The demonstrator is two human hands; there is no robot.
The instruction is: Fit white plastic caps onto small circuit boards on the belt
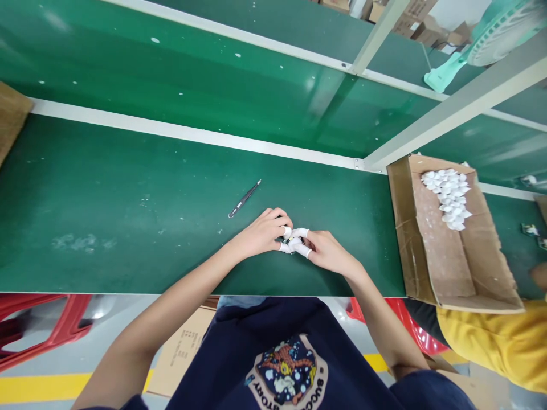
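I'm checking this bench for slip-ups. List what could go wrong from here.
1. The small white part is pinched only between fingertips of the left hand and right hand; it could slip onto the green table.
2. The cardboard box seems to overhang the table's near edge; a nudge might tip out its white pieces.

Part: small, white, pinched between fingertips of both hands and mostly hidden by them. Colour close to white finger cots around it, so outline hard to separate; shape and tilt too small to tell. Left hand closes on it from left, right hand from right, fingertips meeting over it. Position: low over green counter, near front edge. Contact with counter: cannot tell.
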